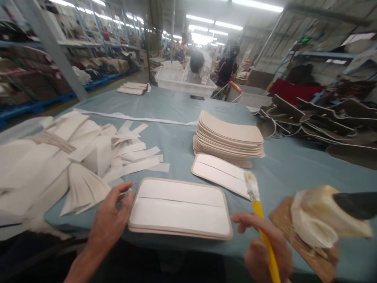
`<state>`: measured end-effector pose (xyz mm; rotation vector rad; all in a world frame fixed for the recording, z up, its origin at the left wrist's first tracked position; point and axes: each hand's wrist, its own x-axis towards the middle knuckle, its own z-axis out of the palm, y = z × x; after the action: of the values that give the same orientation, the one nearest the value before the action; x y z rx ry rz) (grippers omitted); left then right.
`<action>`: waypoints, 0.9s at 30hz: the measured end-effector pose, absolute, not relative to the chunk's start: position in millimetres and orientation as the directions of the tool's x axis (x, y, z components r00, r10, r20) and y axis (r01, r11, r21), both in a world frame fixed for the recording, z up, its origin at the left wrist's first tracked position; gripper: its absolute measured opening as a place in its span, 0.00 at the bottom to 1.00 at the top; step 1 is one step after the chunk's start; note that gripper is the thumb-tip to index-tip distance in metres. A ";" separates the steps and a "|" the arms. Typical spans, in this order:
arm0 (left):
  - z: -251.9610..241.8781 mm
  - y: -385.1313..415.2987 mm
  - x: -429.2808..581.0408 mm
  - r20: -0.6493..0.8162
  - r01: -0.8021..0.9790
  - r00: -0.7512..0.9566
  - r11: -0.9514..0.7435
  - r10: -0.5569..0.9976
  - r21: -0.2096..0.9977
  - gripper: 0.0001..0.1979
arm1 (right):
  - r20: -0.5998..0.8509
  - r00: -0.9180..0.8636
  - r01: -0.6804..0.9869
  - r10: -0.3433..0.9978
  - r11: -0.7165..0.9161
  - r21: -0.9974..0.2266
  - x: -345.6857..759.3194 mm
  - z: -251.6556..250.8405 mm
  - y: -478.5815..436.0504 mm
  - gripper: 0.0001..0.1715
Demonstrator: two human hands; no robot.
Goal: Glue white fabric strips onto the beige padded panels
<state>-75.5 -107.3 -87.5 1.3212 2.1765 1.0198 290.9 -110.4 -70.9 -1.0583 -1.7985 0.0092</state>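
A small stack of rounded rectangular panels (180,208), white on top with beige edges and a dark line across, lies at the table's front edge. My left hand (113,212) is at the stack's left side, fingers apart and holding nothing. In my right hand (265,243) is a paintbrush (262,220) with a yellow handle, its pale bristles pointing up and away from me. The right index finger reaches toward the stack's right edge. Behind the brush lies another white-faced panel (219,173), partly covered by the bristles. Beyond it stands a taller pile of beige panels (229,137).
Bundles of off-white fabric strips (88,149) spread over the left of the table. A glue-crusted container (315,216) on a brown board (282,212) sits at right. Dark curved pieces (312,118) are heaped at the back right. A person (200,65) bends over a white bin (182,83).
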 end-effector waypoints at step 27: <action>-75.3 11.1 -120.8 0.213 0.955 -0.237 0.187 0.948 0.231 0.25 | 0.477 -0.037 0.379 0.878 0.454 -0.806 238.9 -35.5 -64.9 0.14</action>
<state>-120.8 11.1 -75.3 1.9541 2.4364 0.5016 238.9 -64.9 -35.5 -1.1127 -1.6290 0.5799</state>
